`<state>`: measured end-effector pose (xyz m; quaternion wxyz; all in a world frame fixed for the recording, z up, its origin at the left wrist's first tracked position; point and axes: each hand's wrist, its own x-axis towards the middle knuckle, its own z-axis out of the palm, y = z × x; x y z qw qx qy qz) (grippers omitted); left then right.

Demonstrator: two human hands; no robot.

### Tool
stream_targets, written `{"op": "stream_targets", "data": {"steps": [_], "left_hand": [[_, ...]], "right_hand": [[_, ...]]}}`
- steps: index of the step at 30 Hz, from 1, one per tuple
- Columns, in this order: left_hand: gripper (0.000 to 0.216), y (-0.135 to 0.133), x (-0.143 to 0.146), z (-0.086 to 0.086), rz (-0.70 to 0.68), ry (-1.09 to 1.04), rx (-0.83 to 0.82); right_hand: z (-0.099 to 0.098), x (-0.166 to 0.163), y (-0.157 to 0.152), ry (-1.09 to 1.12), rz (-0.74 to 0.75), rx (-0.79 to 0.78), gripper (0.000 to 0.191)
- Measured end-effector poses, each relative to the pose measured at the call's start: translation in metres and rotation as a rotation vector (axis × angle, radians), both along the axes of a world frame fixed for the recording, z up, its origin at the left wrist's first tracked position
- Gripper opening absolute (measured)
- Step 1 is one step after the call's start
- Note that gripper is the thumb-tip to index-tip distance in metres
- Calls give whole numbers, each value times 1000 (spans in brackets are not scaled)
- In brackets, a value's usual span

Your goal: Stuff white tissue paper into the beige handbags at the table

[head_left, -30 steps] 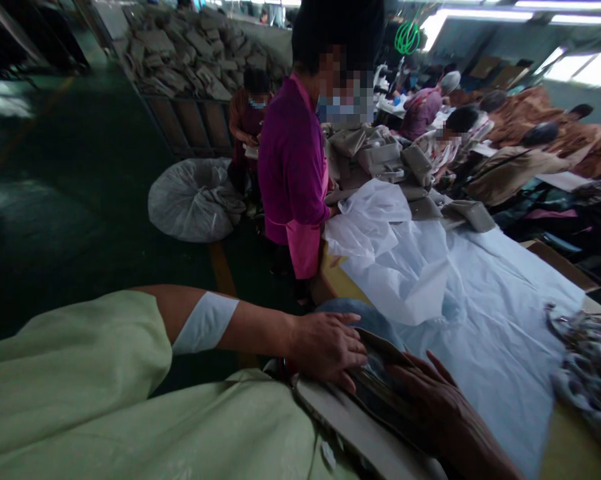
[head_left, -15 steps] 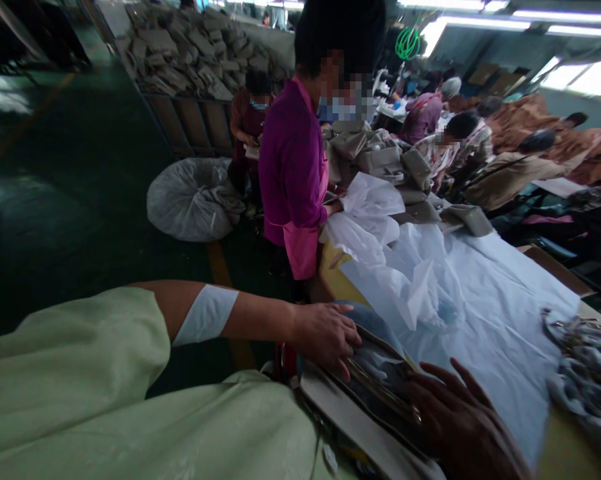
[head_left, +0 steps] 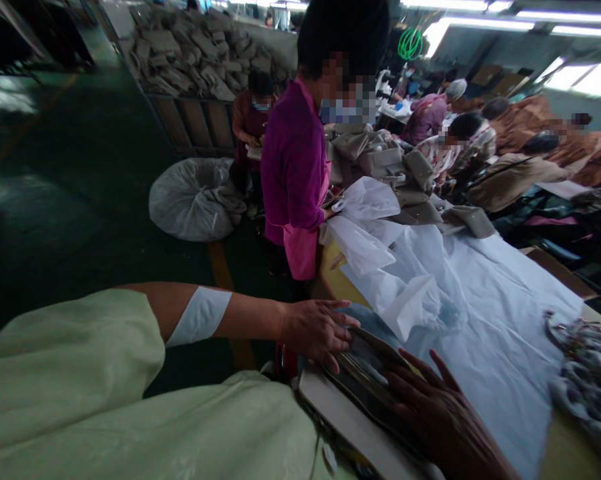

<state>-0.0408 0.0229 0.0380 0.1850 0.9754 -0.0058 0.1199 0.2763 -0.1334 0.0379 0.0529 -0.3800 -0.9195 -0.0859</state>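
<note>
A beige bag-like piece (head_left: 353,417) with a dark, open inside lies at the table's near edge, close to my body. At its far left end rests my left hand (head_left: 318,331), fingers spread over the edge. My right hand (head_left: 433,407) reaches across the opening from the right, its fingers outstretched and partly over the dark inside. Neither hand is wrapped round anything that I can see. Dim light and the hands hide part of the piece.
A thin white sheet (head_left: 500,340) covers much of the table. On the right is a heap of metal-and-white parts (head_left: 588,380). Across the table a co-worker in purple (head_left: 293,160) handles a white bag (head_left: 368,200) beside piled beige bags (head_left: 380,160). A stuffed sack (head_left: 193,200) sits on the floor.
My right hand has slid left along the piece. My left hand has shifted slightly left. The co-worker's white bag has changed shape in their hands.
</note>
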Motion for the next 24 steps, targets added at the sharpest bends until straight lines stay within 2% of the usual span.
{"op": "stream_targets", "data": {"steps": [2, 5, 10, 15, 17, 18, 21, 22, 24], "left_hand": [[26, 1, -2, -4, 3, -3, 42], [32, 0, -3, -5, 0, 13, 92], [35, 2, 1, -3, -9, 126, 176], [29, 2, 5, 3, -39, 6, 163], [25, 0, 3, 7, -31, -58, 92], [29, -1, 0, 8, 3, -88, 37], [59, -1, -18, 5, 156, -127, -238], [66, 0, -26, 1, 209, -115, -352], [66, 3, -40, -7, 284, -48, -579]], "right_hand": [[5, 15, -6, 9, 0, 22, 29], [6, 22, -13, -45, 33, 20, 31], [3, -5, -9, -89, 48, 16, 26], [14, -6, -10, 9, 24, -11, 10], [17, 1, -17, 100, -39, 2, 13], [17, 6, -21, 145, -106, 3, 22], [12, 20, -41, 217, -272, -123, 70], [9, 26, -50, 236, -297, -191, 73], [1, 37, -67, 286, -321, -278, 62]]}}
